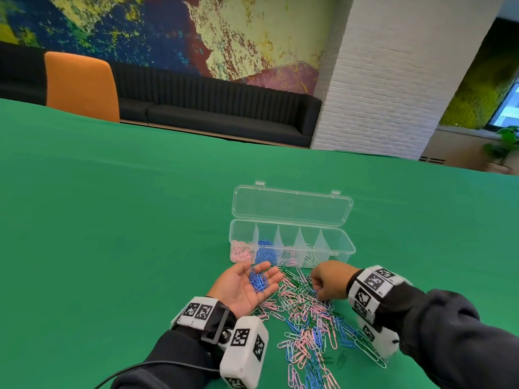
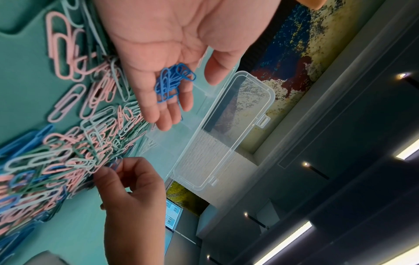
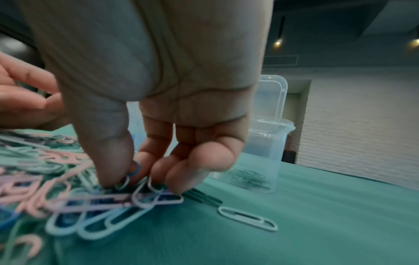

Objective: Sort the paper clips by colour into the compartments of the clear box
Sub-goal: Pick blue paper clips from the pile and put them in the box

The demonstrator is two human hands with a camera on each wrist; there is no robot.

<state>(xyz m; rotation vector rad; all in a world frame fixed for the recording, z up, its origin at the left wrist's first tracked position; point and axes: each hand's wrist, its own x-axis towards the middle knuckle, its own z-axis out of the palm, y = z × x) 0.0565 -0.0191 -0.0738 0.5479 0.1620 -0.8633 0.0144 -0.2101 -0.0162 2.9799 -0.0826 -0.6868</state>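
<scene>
Your left hand (image 1: 247,287) lies palm up, fingers relaxed, cradling a small cluster of blue clips (image 1: 259,280), too tangled to count. Your right hand (image 1: 328,280) pinches one blue clip (image 2: 116,163) at the pile (image 1: 306,318) on the tabletop (image 1: 112,220). One clear box (image 1: 292,240) with five compartments stands just beyond, lid open.

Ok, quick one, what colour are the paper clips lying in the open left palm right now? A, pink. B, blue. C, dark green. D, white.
B: the left hand lies palm up with a small bunch of blue paper clips on its fingers, and the left wrist view shows the same blue bunch there, with no other colour among them.
</scene>
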